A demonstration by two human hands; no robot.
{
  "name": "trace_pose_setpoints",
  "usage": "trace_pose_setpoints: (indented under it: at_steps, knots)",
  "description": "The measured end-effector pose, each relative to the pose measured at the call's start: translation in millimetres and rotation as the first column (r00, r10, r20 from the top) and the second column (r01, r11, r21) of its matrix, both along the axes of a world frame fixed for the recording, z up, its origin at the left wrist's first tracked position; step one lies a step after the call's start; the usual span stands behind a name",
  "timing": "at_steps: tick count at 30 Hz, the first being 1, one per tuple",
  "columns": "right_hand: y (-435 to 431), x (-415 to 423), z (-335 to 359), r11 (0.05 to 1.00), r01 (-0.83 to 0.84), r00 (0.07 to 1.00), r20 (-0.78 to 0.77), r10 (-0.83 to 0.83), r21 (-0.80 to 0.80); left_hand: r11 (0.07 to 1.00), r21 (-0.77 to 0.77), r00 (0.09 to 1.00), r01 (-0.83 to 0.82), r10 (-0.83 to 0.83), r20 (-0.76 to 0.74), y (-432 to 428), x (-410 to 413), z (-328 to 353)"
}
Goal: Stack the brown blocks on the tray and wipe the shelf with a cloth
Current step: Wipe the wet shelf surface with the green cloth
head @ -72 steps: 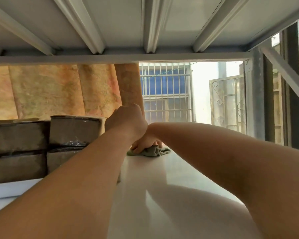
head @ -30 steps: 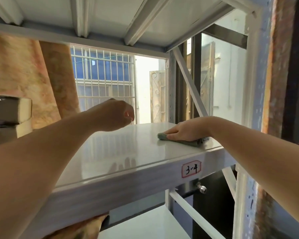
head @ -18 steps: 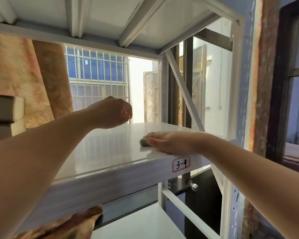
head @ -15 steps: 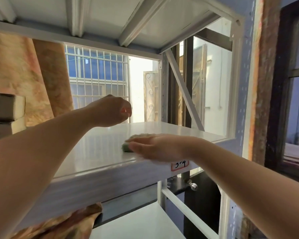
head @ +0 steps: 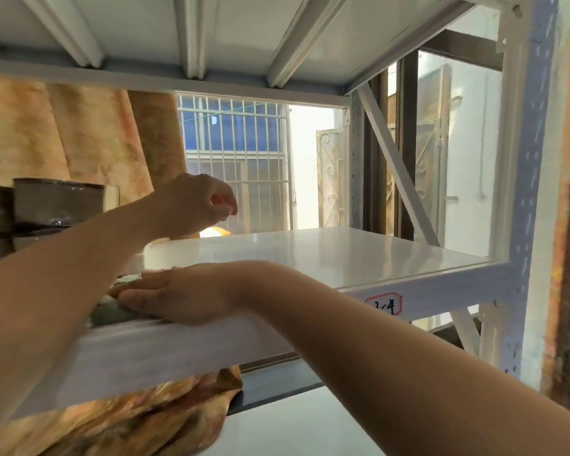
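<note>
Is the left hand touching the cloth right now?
No, the left hand is up above the shelf holding nothing, while the right hand lies flat on the cloth.

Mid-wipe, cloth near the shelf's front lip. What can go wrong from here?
1. The cloth lies right at the front edge of the shelf under the flat right hand; a stroke outward may drag it off the lip.
2. The left hand hovers empty, its forearm crossing beside the cloth; a wipe further left may run into it.
3. The brown blocks stand stacked behind that forearm; a swing back might nudge them.
</note>
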State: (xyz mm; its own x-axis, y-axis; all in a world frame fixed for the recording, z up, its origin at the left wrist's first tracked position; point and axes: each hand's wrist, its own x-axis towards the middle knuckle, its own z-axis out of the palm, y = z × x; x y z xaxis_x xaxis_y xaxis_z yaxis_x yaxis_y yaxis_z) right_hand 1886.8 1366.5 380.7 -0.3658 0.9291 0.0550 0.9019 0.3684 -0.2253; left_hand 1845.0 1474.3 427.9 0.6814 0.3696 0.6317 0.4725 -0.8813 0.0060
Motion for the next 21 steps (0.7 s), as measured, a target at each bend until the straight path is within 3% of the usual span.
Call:
trace_pose_setpoints:
  at_steps: [3, 7, 12, 17, 21]
  knots:
    - [27, 1, -2, 0.998, 0.05, 0.996, 0.068, -0.052, 0.031, 0.999, -0.022, 0.998, -0.027, 0.025, -0.065, -9, 1, -1]
    - [37, 49, 6, 0.965, 0.261, 0.956, 0.146, -0.256, -0.023, 0.998, -0.014, 0.996, -0.065, 0.064, -0.068, -16, 7, -5]
    - [2, 132, 16, 0.814, 0.577, 0.808, 0.193, -0.557, -0.065, 0.987, 0.001, 0.975, -0.159, 0.157, -0.157, -9, 9, -27]
    - [-36, 192, 18, 0.574, 0.815, 0.58, 0.146, -0.802, -0.086, 0.984, -0.028, 0.969, -0.174, 0.165, -0.185, -10, 9, -29]
    - [-55, 199, 13, 0.572, 0.817, 0.577, 0.146, -0.804, -0.074, 0.985, -0.038, 0.971, -0.167, 0.158, -0.18, -11, 11, -30]
